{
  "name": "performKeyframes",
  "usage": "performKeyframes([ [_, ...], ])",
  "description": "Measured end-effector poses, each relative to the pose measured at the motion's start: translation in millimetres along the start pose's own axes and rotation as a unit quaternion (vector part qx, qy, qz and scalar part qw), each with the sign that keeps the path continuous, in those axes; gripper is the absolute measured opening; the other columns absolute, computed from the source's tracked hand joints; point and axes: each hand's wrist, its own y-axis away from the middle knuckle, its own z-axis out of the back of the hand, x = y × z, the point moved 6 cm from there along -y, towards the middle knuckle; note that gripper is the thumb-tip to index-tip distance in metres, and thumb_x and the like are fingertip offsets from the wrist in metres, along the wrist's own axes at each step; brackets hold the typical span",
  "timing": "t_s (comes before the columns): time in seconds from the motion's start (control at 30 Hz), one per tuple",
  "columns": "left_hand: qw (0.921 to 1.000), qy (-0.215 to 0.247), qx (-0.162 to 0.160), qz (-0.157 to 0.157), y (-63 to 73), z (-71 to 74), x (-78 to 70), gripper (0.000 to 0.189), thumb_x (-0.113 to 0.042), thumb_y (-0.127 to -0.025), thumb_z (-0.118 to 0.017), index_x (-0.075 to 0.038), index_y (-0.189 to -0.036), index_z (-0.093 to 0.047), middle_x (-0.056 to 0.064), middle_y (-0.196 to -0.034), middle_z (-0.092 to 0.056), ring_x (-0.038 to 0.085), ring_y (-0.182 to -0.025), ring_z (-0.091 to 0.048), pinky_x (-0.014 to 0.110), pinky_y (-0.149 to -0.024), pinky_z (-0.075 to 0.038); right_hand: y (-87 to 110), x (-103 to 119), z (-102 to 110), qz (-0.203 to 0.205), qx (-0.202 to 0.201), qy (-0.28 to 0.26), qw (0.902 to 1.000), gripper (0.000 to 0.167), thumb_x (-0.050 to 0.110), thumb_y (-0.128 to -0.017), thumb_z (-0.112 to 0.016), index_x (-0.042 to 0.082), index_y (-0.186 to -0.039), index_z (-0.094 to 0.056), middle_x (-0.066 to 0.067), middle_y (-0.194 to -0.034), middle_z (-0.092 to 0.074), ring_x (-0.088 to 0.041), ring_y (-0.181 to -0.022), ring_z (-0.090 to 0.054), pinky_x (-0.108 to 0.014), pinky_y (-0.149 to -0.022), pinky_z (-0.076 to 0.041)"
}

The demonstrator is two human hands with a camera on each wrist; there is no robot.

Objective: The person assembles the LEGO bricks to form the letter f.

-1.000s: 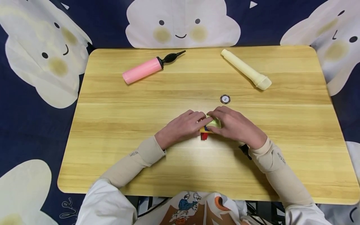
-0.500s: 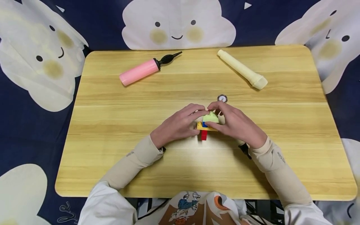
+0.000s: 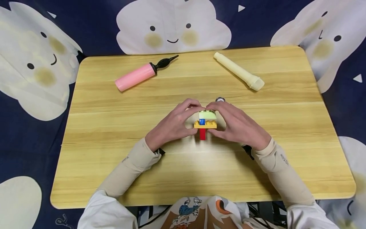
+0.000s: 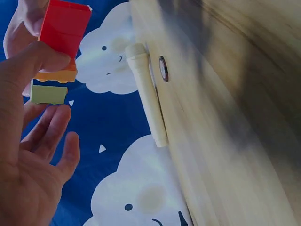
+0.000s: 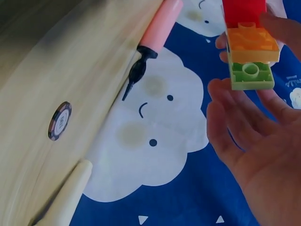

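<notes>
Between my hands, a small stack of toy building bricks is held upright over the table. In the head view, a red brick (image 3: 202, 134) sits lowest, with a yellow plate (image 3: 197, 126) across it. Above them are a small blue brick (image 3: 202, 121) and a pale green brick (image 3: 207, 114) with a curved right side. My left hand (image 3: 171, 124) grips the stack from the left, thumb low and fingertips at the top. From the right, my right hand (image 3: 240, 125) holds it likewise. The green brick (image 5: 251, 84) shows its hollow underside in the right wrist view.
A poker chip (image 3: 220, 99) lies just beyond my right hand, partly covered by it. Farther back on the wooden table (image 3: 160, 178) lie a pink hand pump (image 3: 135, 76) with a black nozzle and a cream microphone-shaped object (image 3: 238, 70). A cloud-patterned cloth hangs behind.
My right thumb has moved from in front of the bricks to low on the stack, so the blue brick and yellow plate show more fully. The whole view has shifted slightly.
</notes>
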Motion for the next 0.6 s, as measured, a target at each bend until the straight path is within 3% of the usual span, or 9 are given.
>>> performKeyframes([
  [0.37, 0.9999, -0.003, 0.008, 0.012, -7.0, 2.6, -5.5, 0.054, -0.010, -0.081, -0.075, -0.007, -0.134, -0.061, 0.006, -0.131, -0.055, 0.016, -0.122, -0.051, 0.035, -0.106, -0.039, 0.0, 1.1, 3.2, 0.039, -0.047, 0.056, 0.9965, 0.062, 0.018, -0.076, -0.081, 0.001, -0.129, -0.053, -0.011, -0.121, -0.059, -0.026, -0.109, -0.055, -0.042, -0.096, -0.044],
  [0.6, 0.9990, 0.011, 0.027, 0.033, -11.2, 5.1, -8.4, 0.061, -0.007, -0.084, -0.072, -0.008, -0.142, -0.054, 0.007, -0.136, -0.052, 0.020, -0.125, -0.050, 0.033, -0.107, -0.040, 2.0, 0.6, 12.1, 0.040, -0.064, 0.083, 0.9937, 0.062, 0.024, -0.075, -0.082, 0.000, -0.126, -0.055, -0.014, -0.120, -0.060, -0.029, -0.108, -0.056, -0.044, -0.096, -0.045],
])
